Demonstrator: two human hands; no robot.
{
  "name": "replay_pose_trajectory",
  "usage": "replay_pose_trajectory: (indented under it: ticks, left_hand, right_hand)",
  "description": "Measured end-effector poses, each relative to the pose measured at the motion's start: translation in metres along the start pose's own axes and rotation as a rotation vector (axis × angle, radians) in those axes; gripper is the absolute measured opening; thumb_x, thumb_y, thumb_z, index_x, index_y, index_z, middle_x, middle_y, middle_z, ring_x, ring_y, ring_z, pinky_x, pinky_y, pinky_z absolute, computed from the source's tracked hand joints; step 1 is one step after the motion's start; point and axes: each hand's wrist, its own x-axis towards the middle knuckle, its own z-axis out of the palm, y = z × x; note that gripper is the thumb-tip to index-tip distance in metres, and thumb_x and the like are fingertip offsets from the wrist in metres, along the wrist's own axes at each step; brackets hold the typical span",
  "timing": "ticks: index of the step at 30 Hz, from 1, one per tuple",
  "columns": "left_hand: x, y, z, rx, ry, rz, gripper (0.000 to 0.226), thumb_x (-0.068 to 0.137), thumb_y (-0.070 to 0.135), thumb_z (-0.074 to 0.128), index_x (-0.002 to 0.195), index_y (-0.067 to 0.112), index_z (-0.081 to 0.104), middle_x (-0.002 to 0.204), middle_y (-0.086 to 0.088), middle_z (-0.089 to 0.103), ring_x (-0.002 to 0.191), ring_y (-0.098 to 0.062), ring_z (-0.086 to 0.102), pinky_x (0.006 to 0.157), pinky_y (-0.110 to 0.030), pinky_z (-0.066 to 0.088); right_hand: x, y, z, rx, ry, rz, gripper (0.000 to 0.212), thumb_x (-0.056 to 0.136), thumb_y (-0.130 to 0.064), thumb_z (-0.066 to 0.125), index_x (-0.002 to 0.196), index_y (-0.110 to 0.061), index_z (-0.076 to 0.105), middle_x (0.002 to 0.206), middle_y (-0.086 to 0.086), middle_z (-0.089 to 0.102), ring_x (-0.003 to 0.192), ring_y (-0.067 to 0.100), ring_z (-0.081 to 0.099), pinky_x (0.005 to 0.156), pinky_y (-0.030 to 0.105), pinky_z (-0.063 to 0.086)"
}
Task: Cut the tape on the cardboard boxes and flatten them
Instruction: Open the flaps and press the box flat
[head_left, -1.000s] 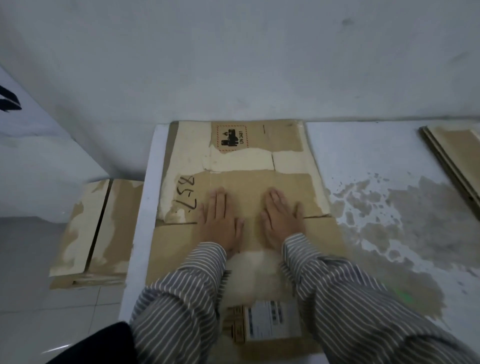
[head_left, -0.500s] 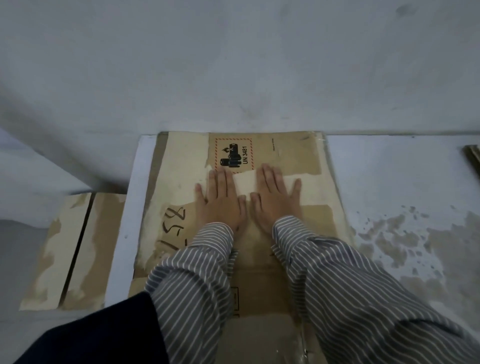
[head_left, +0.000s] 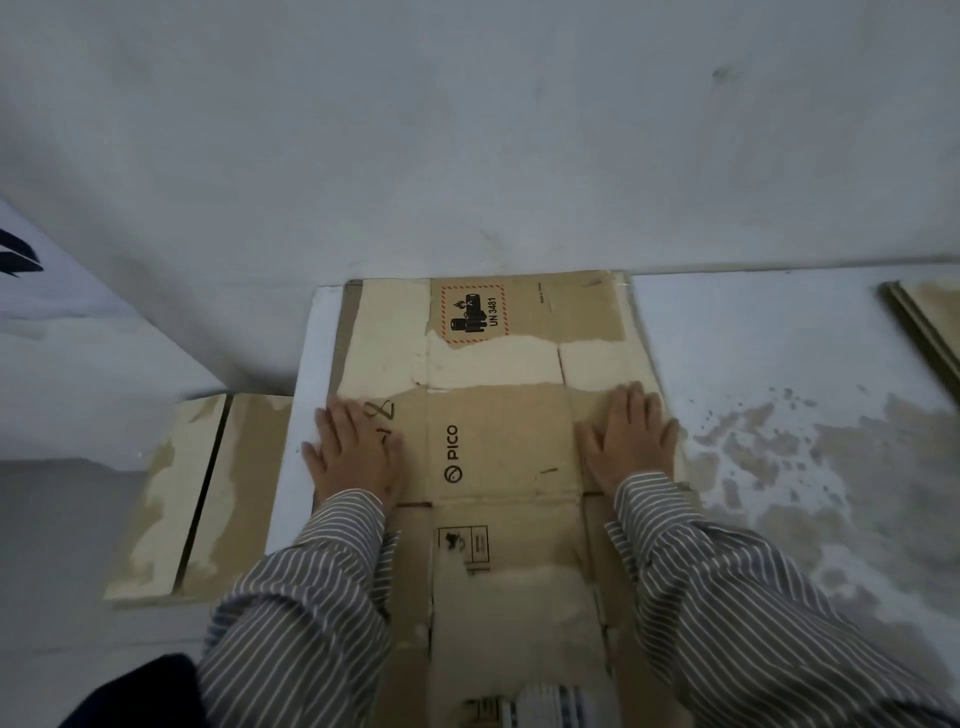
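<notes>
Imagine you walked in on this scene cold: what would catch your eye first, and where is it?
First, the two hands pressing flat on the flattened cardboard box in the middle of the white table: the left hand near its left edge, the right hand near its right edge. Next, the red-bordered UN 3481 battery label at the box's far end, by the wall. More flattened cardboard lies lower down, left of the table.
</notes>
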Motion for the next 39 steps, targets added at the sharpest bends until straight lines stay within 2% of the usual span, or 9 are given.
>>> replay_pose_trajectory:
  ticks: [6,11,14,17,23,26,28,32,39]
  left_hand:
    - [-0.04,-0.019,0.009,-0.144,0.062,-0.057,0.064,0.1,0.028,0.031,0.148,-0.006,0.004,0.156,-0.024,0.005,0.145,-0.035,0.007,0.116,-0.04,0.013]
    - [-0.059,-0.026,0.004,-0.239,0.091,-0.158,0.065,0.096,0.029,0.048,0.143,-0.006,0.022,0.145,-0.026,0.03,0.132,-0.041,0.029,0.108,-0.046,0.029]
    - [-0.063,-0.029,-0.003,-0.32,0.091,-0.266,0.06,0.091,0.031,0.057,0.136,-0.003,0.036,0.138,-0.026,0.037,0.126,-0.041,0.035,0.102,-0.048,0.034]
    - [-0.065,-0.033,-0.009,-0.383,0.081,-0.292,0.049,0.092,0.027,0.056,0.13,-0.001,0.044,0.132,-0.027,0.041,0.122,-0.042,0.04,0.099,-0.049,0.036]
    - [-0.078,-0.036,-0.028,-0.672,0.198,-0.277,0.04,0.093,0.008,0.053,0.132,-0.001,0.049,0.132,-0.025,0.048,0.119,-0.042,0.048,0.103,-0.046,0.038]
    - [-0.097,-0.028,-0.045,-0.782,0.23,-0.258,0.033,0.093,0.001,0.047,0.126,0.0,0.051,0.127,-0.025,0.053,0.117,-0.04,0.05,0.101,-0.044,0.041]
    - [-0.112,-0.02,-0.054,-0.82,0.243,-0.232,0.033,0.092,-0.003,0.045,0.124,0.003,0.052,0.124,-0.023,0.054,0.113,-0.039,0.052,0.097,-0.04,0.042]
    - [-0.141,-0.009,-0.065,-0.897,0.282,-0.205,0.033,0.093,-0.001,0.045,0.125,0.005,0.051,0.122,-0.023,0.055,0.108,-0.037,0.054,0.084,-0.034,0.042]
    - [-0.187,0.024,-0.085,-0.995,0.377,-0.094,0.027,0.097,0.015,0.047,0.123,0.009,0.05,0.112,-0.017,0.061,0.081,-0.023,0.048,0.071,-0.029,0.037]
  right_hand:
    - [-0.044,0.027,0.005,0.126,0.027,0.179,0.082,0.094,-0.049,0.04,0.149,-0.004,-0.001,0.158,0.013,0.001,0.145,0.03,0.006,0.115,0.044,0.016]
    - [-0.066,0.036,0.005,0.152,0.064,0.329,0.083,0.09,-0.053,0.047,0.147,-0.003,0.013,0.15,0.017,0.023,0.133,0.036,0.028,0.106,0.044,0.028]
    - [-0.066,0.037,-0.002,0.201,0.028,0.344,0.084,0.088,-0.05,0.051,0.147,-0.004,0.013,0.149,0.017,0.024,0.134,0.036,0.027,0.106,0.046,0.027]
    - [-0.066,0.038,-0.014,0.275,0.028,0.398,0.081,0.087,-0.045,0.055,0.147,-0.007,0.015,0.148,0.017,0.022,0.133,0.035,0.025,0.105,0.049,0.03]
    - [-0.079,0.036,-0.032,0.359,0.201,0.268,0.046,0.09,-0.014,0.053,0.132,-0.007,0.035,0.138,0.017,0.03,0.121,0.034,0.038,0.092,0.04,0.041]
    - [-0.09,0.031,-0.044,0.39,0.216,0.213,0.042,0.092,-0.003,0.046,0.132,-0.005,0.036,0.138,0.016,0.029,0.103,0.035,0.054,0.073,0.033,0.042]
    - [-0.098,0.03,-0.052,0.392,0.228,0.184,0.042,0.091,0.001,0.043,0.132,-0.006,0.036,0.138,0.015,0.028,0.096,0.034,0.056,0.07,0.031,0.041]
    - [-0.115,0.043,-0.065,0.45,0.279,0.144,0.045,0.091,0.003,0.041,0.133,-0.01,0.036,0.135,0.014,0.028,0.079,0.028,0.047,0.067,0.031,0.04]
    - [-0.144,0.082,-0.093,0.583,0.399,0.066,0.044,0.093,-0.014,0.047,0.135,-0.013,0.037,0.13,0.015,0.03,0.077,0.025,0.046,0.068,0.029,0.041]
